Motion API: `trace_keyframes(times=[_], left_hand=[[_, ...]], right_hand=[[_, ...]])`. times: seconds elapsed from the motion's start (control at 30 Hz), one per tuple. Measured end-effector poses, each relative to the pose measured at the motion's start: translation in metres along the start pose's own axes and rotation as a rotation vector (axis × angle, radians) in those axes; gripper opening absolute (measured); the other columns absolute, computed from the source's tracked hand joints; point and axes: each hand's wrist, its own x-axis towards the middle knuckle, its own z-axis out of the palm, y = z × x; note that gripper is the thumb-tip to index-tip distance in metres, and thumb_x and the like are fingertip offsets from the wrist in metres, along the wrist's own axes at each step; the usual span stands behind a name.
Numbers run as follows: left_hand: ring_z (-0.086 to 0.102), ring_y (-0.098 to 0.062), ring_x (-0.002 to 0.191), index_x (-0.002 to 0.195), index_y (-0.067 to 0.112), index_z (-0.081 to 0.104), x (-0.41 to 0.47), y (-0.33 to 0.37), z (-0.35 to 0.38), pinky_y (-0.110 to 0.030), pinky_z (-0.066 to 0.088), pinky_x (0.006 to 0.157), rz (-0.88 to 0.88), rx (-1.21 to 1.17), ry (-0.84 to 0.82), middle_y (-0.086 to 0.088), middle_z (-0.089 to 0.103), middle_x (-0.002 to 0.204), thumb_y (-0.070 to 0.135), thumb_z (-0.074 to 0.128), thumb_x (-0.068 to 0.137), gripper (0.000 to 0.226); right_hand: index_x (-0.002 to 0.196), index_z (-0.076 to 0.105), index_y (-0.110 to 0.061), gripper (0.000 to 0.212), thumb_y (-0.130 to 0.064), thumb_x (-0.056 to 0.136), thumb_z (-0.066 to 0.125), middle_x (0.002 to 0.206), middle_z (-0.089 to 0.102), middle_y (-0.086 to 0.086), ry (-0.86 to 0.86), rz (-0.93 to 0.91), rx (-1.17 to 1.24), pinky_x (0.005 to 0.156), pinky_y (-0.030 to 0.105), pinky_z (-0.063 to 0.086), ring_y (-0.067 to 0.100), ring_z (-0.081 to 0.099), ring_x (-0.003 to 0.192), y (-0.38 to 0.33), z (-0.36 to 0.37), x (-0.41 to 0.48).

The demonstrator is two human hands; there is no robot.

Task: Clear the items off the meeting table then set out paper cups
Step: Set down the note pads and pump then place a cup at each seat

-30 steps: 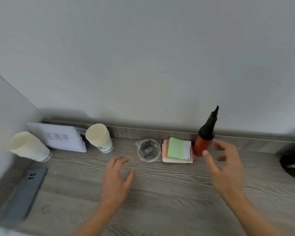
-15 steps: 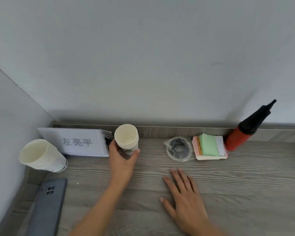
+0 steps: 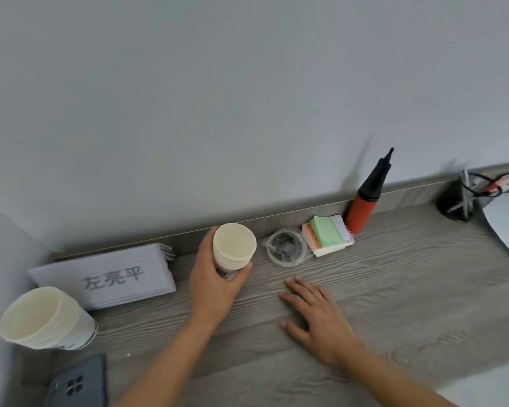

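The tabletop is grey wood with a wavy darker grain. The stack of paper cups is cream, as is the second cup stack, which carries a dark printed band near its base. The name card is pale grey-white with dark grey characters. The phone is slate grey. The tape roll looks dark inside a clear wrap. The notepads show green, white, pink and orange layers. The hand pump is red with a black top. The pen holder is black. The wall is plain light grey.
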Motion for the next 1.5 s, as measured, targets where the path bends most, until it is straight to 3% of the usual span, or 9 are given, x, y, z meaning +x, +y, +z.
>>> trace_keyframes(times=[0.13,0.23,0.43,0.63,0.87,1.0,1.17,1.3,1.5], left_hand=[[0.053,-0.008,0.118,0.141,0.032,0.033,-0.022,0.040,-0.011,-0.029,0.046,0.096,0.303,0.135,-0.183,0.013,0.053,0.133,0.048,0.073,0.064,0.088],[0.051,-0.007,0.106,0.138,0.028,0.037,-0.046,0.070,-0.005,-0.024,0.040,0.085,0.527,0.233,-0.282,0.014,0.054,0.126,0.047,0.070,0.065,0.083],[0.050,-0.010,0.109,0.136,0.024,0.040,-0.105,0.113,0.022,-0.029,0.041,0.090,0.775,0.212,-0.523,0.006,0.054,0.124,0.043,0.071,0.070,0.076],[0.054,-0.009,0.099,0.137,0.029,0.035,-0.153,0.137,0.034,-0.032,0.054,0.074,0.808,0.183,-0.708,0.003,0.058,0.119,0.046,0.071,0.072,0.076],[0.055,-0.006,0.100,0.130,0.044,0.034,-0.184,0.162,0.066,-0.034,0.051,0.082,0.754,0.139,-0.927,0.018,0.055,0.116,0.049,0.072,0.065,0.075],[0.055,-0.002,0.097,0.129,0.049,0.032,-0.186,0.181,0.096,-0.018,0.047,0.078,0.819,0.131,-1.017,0.024,0.054,0.116,0.049,0.072,0.064,0.076],[0.053,-0.008,0.103,0.139,0.042,0.029,-0.172,0.199,0.143,-0.020,0.038,0.079,0.934,0.226,-1.216,0.019,0.051,0.126,0.050,0.068,0.066,0.084],[0.050,-0.012,0.100,0.143,0.038,0.021,-0.154,0.208,0.182,-0.027,0.045,0.084,0.876,0.303,-1.346,0.012,0.048,0.129,0.049,0.069,0.072,0.086],[0.055,-0.008,0.096,0.119,0.050,0.033,-0.168,0.224,0.244,-0.030,0.050,0.086,0.752,0.146,-1.538,0.024,0.052,0.105,0.051,0.077,0.065,0.070]], right_hand=[[0.090,0.074,-0.029,0.008,-0.028,0.090,0.066,0.089,0.076,-0.006,0.273,0.337,0.742,0.083,0.036,0.056,0.009,0.070,0.089,-0.021,-0.050,-0.025],[0.087,0.073,-0.021,0.008,-0.022,0.089,0.066,0.078,0.074,0.001,0.495,0.389,0.982,0.061,0.026,0.054,0.012,0.069,0.072,-0.028,-0.094,-0.064],[0.083,0.073,-0.007,0.005,-0.007,0.080,0.076,0.068,0.067,0.006,0.519,0.494,1.077,0.051,0.019,0.049,0.010,0.057,0.058,-0.031,-0.117,-0.142],[0.081,0.071,-0.002,0.002,-0.002,0.079,0.073,0.065,0.070,0.007,0.583,0.660,1.105,0.053,0.019,0.054,0.010,0.062,0.054,-0.028,-0.112,-0.210],[0.093,0.069,-0.006,0.010,-0.003,0.085,0.064,0.072,0.072,0.004,0.748,0.762,1.251,0.059,0.030,0.055,0.020,0.062,0.067,-0.018,-0.112,-0.278],[0.123,0.061,-0.025,0.064,-0.037,0.064,0.082,0.109,0.071,-0.003,0.719,0.656,1.252,0.072,0.026,0.056,0.011,0.067,0.094,-0.013,-0.112,-0.300],[0.108,0.063,-0.019,0.069,-0.041,0.045,0.080,0.099,0.071,0.008,1.198,0.856,1.272,0.063,0.025,0.056,0.013,0.068,0.079,0.001,-0.112,-0.307],[0.110,0.058,-0.021,0.070,-0.037,0.045,0.079,0.102,0.065,0.005,1.453,1.005,1.176,0.073,0.032,0.051,0.021,0.062,0.090,0.019,-0.115,-0.340],[0.107,0.060,-0.028,0.048,-0.002,0.072,0.081,0.101,0.070,0.005,1.455,1.236,1.072,0.079,0.033,0.049,0.025,0.064,0.101,0.018,-0.089,-0.405]])
